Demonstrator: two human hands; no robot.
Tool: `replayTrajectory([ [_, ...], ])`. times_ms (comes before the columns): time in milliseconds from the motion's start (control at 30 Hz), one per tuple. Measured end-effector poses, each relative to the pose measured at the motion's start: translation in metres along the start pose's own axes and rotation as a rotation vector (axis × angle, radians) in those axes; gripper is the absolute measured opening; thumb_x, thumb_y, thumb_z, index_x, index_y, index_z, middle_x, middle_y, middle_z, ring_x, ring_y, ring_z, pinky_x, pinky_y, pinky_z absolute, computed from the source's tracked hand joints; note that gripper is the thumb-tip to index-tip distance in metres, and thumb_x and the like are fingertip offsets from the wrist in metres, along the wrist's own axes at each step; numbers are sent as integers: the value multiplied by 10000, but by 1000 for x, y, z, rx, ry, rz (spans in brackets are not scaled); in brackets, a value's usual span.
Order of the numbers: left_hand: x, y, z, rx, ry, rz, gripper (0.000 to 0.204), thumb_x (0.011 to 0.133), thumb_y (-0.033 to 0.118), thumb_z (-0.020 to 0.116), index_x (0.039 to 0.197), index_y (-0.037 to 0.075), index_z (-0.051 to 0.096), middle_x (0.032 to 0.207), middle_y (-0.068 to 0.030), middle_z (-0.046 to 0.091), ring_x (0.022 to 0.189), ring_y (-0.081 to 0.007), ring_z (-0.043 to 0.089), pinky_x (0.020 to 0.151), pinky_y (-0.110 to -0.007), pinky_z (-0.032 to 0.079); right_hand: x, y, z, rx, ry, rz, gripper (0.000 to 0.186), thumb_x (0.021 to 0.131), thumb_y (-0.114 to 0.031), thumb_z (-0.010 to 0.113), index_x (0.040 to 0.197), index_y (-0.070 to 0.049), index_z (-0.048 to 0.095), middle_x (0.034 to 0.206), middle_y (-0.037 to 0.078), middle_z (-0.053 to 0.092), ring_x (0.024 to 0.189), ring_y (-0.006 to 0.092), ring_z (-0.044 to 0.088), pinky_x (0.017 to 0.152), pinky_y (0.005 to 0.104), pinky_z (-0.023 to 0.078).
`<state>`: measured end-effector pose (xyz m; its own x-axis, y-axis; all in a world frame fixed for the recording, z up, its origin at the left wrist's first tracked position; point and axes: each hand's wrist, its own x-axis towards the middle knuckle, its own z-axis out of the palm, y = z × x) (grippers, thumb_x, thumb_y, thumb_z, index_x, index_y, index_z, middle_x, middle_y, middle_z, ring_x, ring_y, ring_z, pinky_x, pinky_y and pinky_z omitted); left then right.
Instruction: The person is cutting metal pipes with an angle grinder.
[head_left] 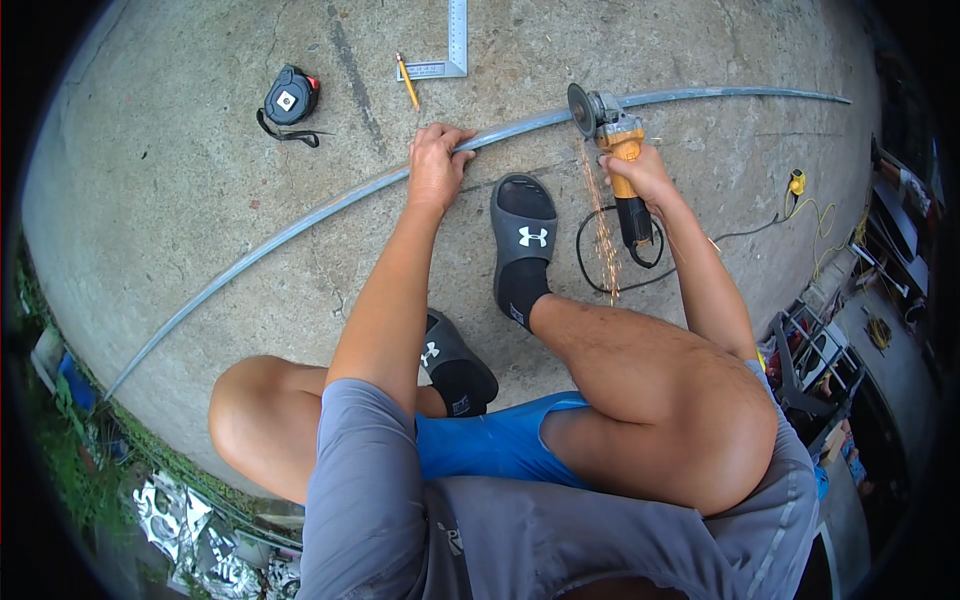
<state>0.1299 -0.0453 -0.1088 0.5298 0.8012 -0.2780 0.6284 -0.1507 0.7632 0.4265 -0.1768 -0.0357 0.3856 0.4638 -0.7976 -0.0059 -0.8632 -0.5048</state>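
Note:
A long grey metal pipe point(290, 235) lies across the concrete, bent in the picture by the lens. My left hand point(437, 165) grips it left of the middle, fingers closed round it. With my right hand point(640, 175) I hold a yellow and black angle grinder point(625, 150) by its body. Its cutting disc point(580, 110) is at the pipe, and orange sparks point(600, 235) stream down from there towards me. The exact contact between disc and pipe is partly hidden by the grinder's head.
A black tape measure point(287, 97), a yellow pencil point(408, 82) and a metal try square point(455, 45) lie beyond the pipe. The grinder's black cord point(590, 275) loops near my sandalled foot point(524, 235), running to a yellow connector point(796, 185). Metal frames point(815, 350) stand at right.

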Motion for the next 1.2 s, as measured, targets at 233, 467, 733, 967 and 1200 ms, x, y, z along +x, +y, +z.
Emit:
replayTrajectory([
  [233, -2, -3, -2, 7, 2, -5, 324, 754, 100, 766, 1076, 127, 745, 1021, -78, 649, 1023, -290, 557, 969, -389, 429, 3, -2, 5, 2, -15, -11, 320, 780, -158, 789, 1013, 13, 653, 829, 49, 674, 665, 140, 657, 592, 284, 531],
  [467, -2, -4, 0, 3, 4, -1, 327, 750, 93, 768, 1074, 124, 745, 1016, -83, 651, 1017, -293, 563, 968, -387, 428, 2, 0, 1, -1, -22, 10, 308, 779, -159, 788, 996, 14, 654, 835, 51, 675, 679, 138, 655, 606, 289, 534],
  [733, -2, -2, -1, -5, 8, -2, 331, 746, 86, 768, 1075, 117, 746, 1016, -83, 651, 1023, -291, 561, 968, -389, 430, -2, 3, 1, -22, -17, -3, 325, 777, -175, 797, 1004, 7, 653, 831, 50, 673, 675, 136, 646, 607, 291, 529],
  [967, -1, -3, -2, 3, 0, -9, 333, 755, 95, 766, 1086, 121, 743, 1019, -79, 648, 1027, -288, 557, 970, -388, 429, -1, 7, 2, -26, -5, 2, 321, 775, -174, 798, 998, 8, 655, 830, 51, 675, 672, 139, 649, 606, 293, 526],
  [1200, 1, 2, 2, -5, -1, -3, 333, 755, 98, 768, 1086, 124, 743, 1023, -74, 649, 1026, -285, 555, 975, -386, 427, -4, 9, -5, -26, 1, -4, 292, 780, -162, 791, 972, 15, 660, 793, 49, 672, 648, 138, 648, 588, 290, 519],
])
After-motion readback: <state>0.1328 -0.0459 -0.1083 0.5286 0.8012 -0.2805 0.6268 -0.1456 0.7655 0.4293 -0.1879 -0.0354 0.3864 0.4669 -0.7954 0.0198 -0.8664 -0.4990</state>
